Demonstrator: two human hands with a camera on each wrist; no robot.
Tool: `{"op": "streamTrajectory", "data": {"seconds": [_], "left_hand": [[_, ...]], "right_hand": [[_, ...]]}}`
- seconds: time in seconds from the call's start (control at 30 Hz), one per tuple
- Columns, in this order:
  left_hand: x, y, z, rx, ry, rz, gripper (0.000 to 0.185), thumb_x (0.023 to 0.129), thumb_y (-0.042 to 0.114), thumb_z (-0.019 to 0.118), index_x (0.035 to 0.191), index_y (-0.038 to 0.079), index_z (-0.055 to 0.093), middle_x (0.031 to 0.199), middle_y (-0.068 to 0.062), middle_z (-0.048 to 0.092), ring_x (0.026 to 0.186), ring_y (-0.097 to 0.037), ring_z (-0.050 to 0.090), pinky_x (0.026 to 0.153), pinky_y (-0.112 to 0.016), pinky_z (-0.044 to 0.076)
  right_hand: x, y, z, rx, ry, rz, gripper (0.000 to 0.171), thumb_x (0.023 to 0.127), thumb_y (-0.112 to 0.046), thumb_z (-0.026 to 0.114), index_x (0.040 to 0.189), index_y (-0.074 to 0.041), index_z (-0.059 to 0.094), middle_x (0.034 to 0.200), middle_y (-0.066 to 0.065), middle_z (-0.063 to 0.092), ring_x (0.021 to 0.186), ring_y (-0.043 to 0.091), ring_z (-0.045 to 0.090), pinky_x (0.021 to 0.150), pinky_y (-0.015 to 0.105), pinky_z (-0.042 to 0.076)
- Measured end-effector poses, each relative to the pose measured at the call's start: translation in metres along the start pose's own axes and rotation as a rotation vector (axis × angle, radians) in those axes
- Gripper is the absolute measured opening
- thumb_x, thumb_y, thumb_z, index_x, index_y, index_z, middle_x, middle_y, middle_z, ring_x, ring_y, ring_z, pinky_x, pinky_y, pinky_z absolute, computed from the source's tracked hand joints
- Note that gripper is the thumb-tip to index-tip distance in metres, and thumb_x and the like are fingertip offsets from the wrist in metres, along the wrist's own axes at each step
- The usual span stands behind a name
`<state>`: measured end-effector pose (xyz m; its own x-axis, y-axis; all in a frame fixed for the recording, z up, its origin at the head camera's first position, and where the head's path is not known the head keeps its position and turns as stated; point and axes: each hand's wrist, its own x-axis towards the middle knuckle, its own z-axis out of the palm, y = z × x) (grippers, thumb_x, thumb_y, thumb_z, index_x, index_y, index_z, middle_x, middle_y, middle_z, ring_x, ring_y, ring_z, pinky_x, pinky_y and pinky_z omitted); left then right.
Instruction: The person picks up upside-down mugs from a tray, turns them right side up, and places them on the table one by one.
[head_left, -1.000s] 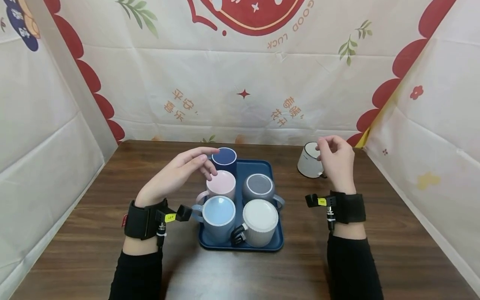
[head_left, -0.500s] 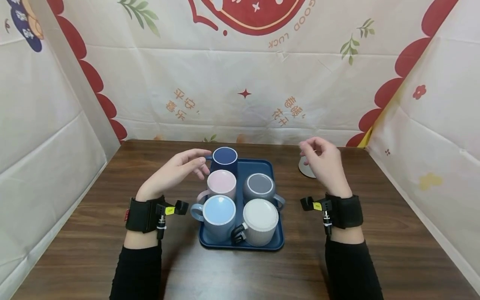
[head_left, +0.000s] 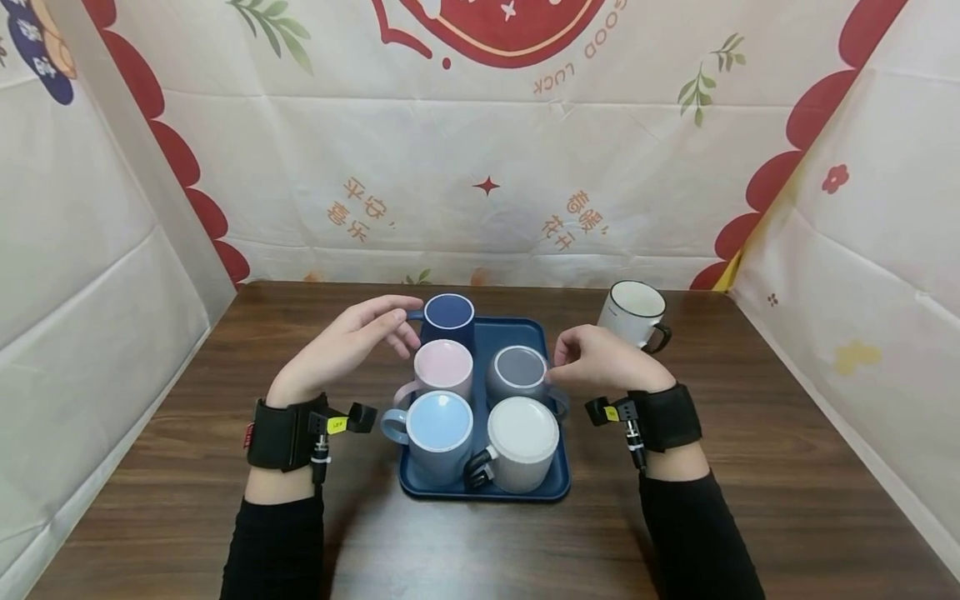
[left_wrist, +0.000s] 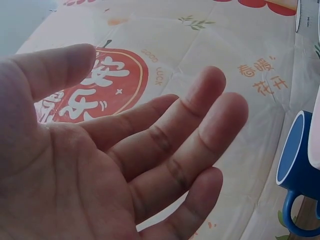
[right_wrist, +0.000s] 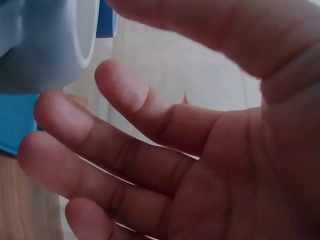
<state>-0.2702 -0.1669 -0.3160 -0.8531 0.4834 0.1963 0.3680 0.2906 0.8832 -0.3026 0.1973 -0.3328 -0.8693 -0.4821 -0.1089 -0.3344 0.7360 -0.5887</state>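
Observation:
My left hand point(head_left: 348, 346) hovers with loosely bent fingers beside the handle of the navy mug point(head_left: 450, 312), holding nothing. In the left wrist view its palm and spread fingers show, with the navy mug point(left_wrist: 301, 165) off to the right. My right hand point(head_left: 603, 362) has its fingertips right at the side of the grey mug point(head_left: 519, 372). The right wrist view shows those fingers apart and uncurled below the grey mug point(right_wrist: 45, 50). A white mug with a dark rim point(head_left: 624, 323) stands behind the right hand, off the tray.
The blue tray point(head_left: 510, 333) also bears a pink mug point(head_left: 444, 364), a light blue mug point(head_left: 439, 422) and a white mug point(head_left: 522, 437) with a black handle. A printed cloth point(head_left: 450, 217) encloses the wooden table point(head_left: 225, 417) at the back and sides.
My right hand has come down and left, from in front of the dark-rimmed white mug to beside the grey mug. The left hand has drawn slightly left, away from over the pink mug.

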Motion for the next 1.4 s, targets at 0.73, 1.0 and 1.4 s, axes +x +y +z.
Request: {"op": "streamTrajectory", "data": {"seconds": [0.73, 1.0, 1.4], "left_hand": [[-0.008, 0.003, -0.006, 0.013, 0.025, -0.005, 0.041, 0.107, 0.022, 0.043, 0.142, 0.001, 0.048, 0.100, -0.012, 0.069, 0.092, -0.031, 0.067, 0.099, -0.056, 0.044], [-0.006, 0.003, -0.006, 0.009, 0.021, 0.006, 0.041, 0.107, 0.022, 0.043, 0.141, 0.001, 0.048, 0.100, -0.012, 0.069, 0.091, -0.027, 0.067, 0.099, -0.057, 0.044], [-0.004, 0.003, -0.006, 0.011, 0.029, 0.002, 0.041, 0.107, 0.024, 0.043, 0.141, 0.002, 0.049, 0.100, -0.011, 0.069, 0.092, -0.028, 0.067, 0.100, -0.058, 0.042]], "right_hand": [[0.016, 0.008, 0.014, 0.023, -0.063, -0.011, 0.032, 0.078, -0.015, 0.083, 0.093, -0.005, 0.057, 0.076, 0.004, 0.056, 0.068, 0.019, 0.053, 0.061, 0.033, 0.044], [0.019, 0.017, 0.013, 0.012, -0.047, 0.014, 0.025, 0.083, -0.011, 0.078, 0.099, -0.001, 0.061, 0.083, 0.005, 0.059, 0.073, 0.019, 0.055, 0.065, 0.033, 0.048], [0.033, 0.024, 0.018, -0.078, 0.050, 0.026, 0.012, 0.084, 0.000, 0.067, 0.093, -0.005, 0.061, 0.086, 0.009, 0.060, 0.076, 0.022, 0.054, 0.065, 0.033, 0.046]]}}
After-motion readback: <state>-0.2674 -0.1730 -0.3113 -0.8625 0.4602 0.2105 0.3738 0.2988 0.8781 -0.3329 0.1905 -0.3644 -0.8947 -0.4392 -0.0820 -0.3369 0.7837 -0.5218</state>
